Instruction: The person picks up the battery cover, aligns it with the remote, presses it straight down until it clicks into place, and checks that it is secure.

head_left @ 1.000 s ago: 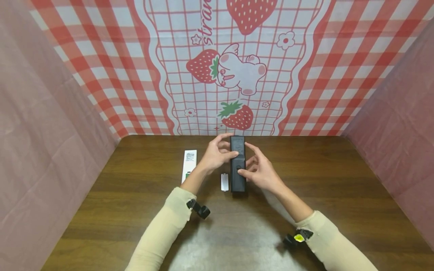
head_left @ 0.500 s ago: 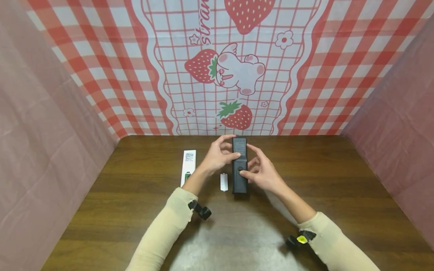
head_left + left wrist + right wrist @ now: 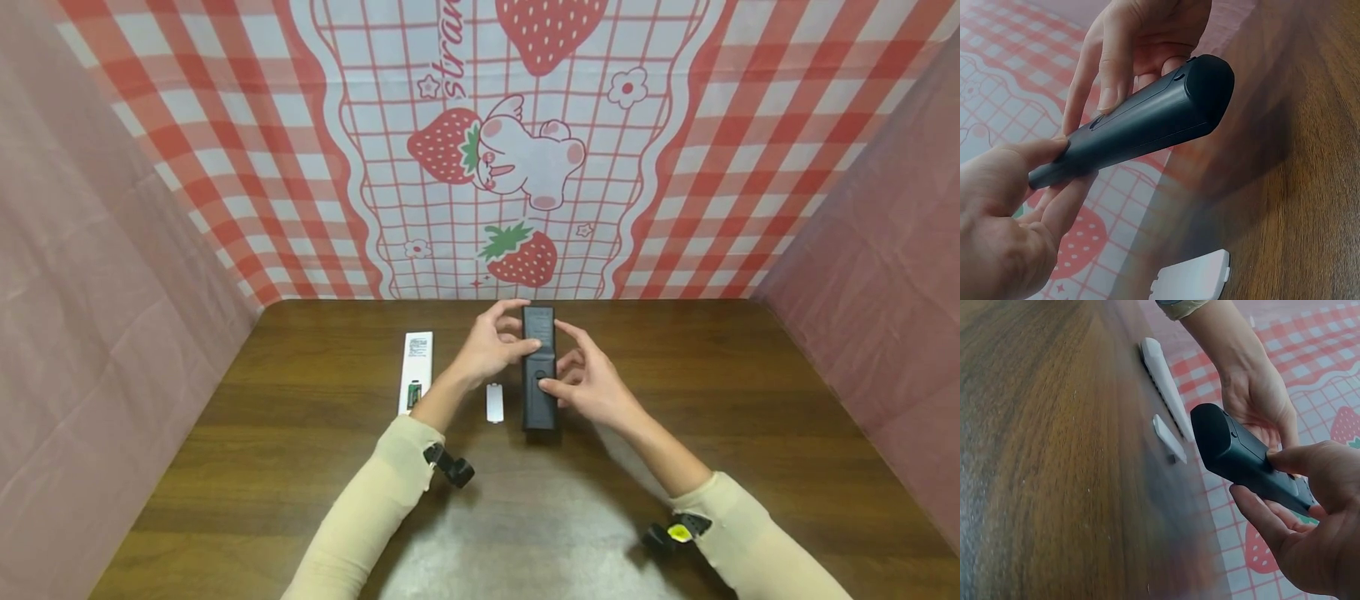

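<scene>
Both hands hold a black remote control [image 3: 538, 364], its back with the battery cover turned toward the head camera. My left hand [image 3: 487, 346] grips its upper part, thumb across the back and fingers along the far side. Lower down, my right hand [image 3: 596, 387] grips the right side, its thumb [image 3: 1109, 99] pressing near the round notch of the cover. In the wrist views the remote is raised off the table and tilted. A white battery cover [image 3: 494, 403] lies on the table to its left.
A white remote [image 3: 417, 358] lies face down farther left, its compartment uncovered with a green battery [image 3: 414, 394] showing; the left forearm hides its near end. The wooden table [image 3: 675, 350] meets a strawberry-print cloth [image 3: 360, 275] at the back, with pink cloth at both sides.
Both hands have shifted a little to the right and toward the person, carrying the black remote. The left forearm now uncovers more of the battery in the white remote.
</scene>
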Action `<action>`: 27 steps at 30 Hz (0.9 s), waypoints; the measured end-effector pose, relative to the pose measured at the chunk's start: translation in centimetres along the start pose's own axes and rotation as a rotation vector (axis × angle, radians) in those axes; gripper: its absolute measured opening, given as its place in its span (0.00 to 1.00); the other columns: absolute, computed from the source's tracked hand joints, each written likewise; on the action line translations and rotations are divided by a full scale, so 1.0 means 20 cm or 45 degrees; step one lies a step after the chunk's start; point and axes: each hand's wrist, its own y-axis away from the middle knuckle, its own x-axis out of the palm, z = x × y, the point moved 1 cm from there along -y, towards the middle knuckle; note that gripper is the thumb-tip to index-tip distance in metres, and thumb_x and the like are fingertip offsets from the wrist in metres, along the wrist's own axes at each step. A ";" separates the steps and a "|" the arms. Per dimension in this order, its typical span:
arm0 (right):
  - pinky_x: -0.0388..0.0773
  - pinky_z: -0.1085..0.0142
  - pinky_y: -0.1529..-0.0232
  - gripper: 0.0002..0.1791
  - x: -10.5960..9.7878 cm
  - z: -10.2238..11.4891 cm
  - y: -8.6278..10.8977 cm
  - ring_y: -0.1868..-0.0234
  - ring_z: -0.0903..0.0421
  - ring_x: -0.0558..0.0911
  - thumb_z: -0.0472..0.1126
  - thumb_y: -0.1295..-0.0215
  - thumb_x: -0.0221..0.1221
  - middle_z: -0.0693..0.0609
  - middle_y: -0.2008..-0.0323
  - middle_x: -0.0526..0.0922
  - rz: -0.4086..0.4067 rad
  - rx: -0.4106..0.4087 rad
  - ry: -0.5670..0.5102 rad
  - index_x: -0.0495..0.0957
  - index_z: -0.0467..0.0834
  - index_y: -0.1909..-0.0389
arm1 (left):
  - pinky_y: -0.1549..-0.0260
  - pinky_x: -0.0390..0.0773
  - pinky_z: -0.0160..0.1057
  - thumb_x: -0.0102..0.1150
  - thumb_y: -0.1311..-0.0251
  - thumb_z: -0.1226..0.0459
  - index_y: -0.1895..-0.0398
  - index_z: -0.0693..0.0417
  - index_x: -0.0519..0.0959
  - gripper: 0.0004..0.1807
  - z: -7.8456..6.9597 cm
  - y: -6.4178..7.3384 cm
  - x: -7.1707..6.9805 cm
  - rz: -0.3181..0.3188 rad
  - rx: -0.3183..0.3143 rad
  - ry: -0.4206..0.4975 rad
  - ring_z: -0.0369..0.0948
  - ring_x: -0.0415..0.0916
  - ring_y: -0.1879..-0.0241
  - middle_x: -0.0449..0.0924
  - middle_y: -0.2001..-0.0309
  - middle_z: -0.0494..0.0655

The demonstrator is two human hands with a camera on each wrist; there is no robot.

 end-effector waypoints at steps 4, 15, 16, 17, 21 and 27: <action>0.95 0.59 0.68 0.54 -0.02 0.00 0.01 0.68 0.57 0.89 0.26 0.31 0.71 0.33 0.57 0.86 0.012 0.010 0.004 0.53 0.41 0.10 | 0.61 0.95 0.37 0.72 0.31 0.75 0.18 0.54 0.71 0.39 0.00 -0.01 0.02 0.000 0.000 0.006 0.40 0.89 0.59 0.85 0.38 0.70; 0.96 0.53 0.66 0.54 -0.05 -0.02 0.02 0.68 0.53 0.89 0.26 0.30 0.71 0.31 0.55 0.86 0.032 0.053 0.045 0.53 0.42 0.10 | 0.57 0.98 0.43 0.73 0.31 0.75 0.19 0.53 0.73 0.38 0.01 -0.02 0.05 -0.006 -0.032 -0.017 0.45 0.91 0.55 0.86 0.38 0.70; 0.96 0.53 0.66 0.54 -0.05 -0.02 0.02 0.68 0.53 0.89 0.27 0.30 0.71 0.31 0.55 0.86 0.032 0.054 0.046 0.53 0.42 0.10 | 0.57 0.98 0.44 0.73 0.31 0.75 0.19 0.53 0.73 0.38 0.01 -0.02 0.05 -0.006 -0.035 -0.015 0.46 0.91 0.55 0.86 0.38 0.70; 0.96 0.53 0.66 0.54 -0.05 -0.02 0.02 0.68 0.53 0.89 0.27 0.30 0.71 0.31 0.55 0.86 0.032 0.055 0.047 0.53 0.42 0.10 | 0.57 0.98 0.44 0.73 0.31 0.75 0.19 0.53 0.73 0.38 0.02 -0.02 0.05 -0.006 -0.037 -0.016 0.46 0.91 0.55 0.86 0.38 0.70; 0.96 0.57 0.67 0.54 -0.05 -0.03 0.02 0.67 0.53 0.90 0.27 0.30 0.72 0.31 0.54 0.86 0.035 0.061 0.064 0.53 0.42 0.10 | 0.57 0.98 0.45 0.74 0.31 0.75 0.18 0.53 0.73 0.39 0.03 -0.02 0.06 0.002 -0.055 -0.022 0.49 0.92 0.54 0.85 0.37 0.70; 0.96 0.57 0.67 0.54 -0.05 -0.04 0.04 0.65 0.52 0.90 0.28 0.29 0.72 0.31 0.53 0.86 0.043 0.079 0.091 0.53 0.43 0.10 | 0.54 0.99 0.49 0.74 0.31 0.74 0.18 0.52 0.73 0.39 0.05 -0.01 0.06 0.011 -0.078 -0.054 0.53 0.93 0.50 0.86 0.37 0.71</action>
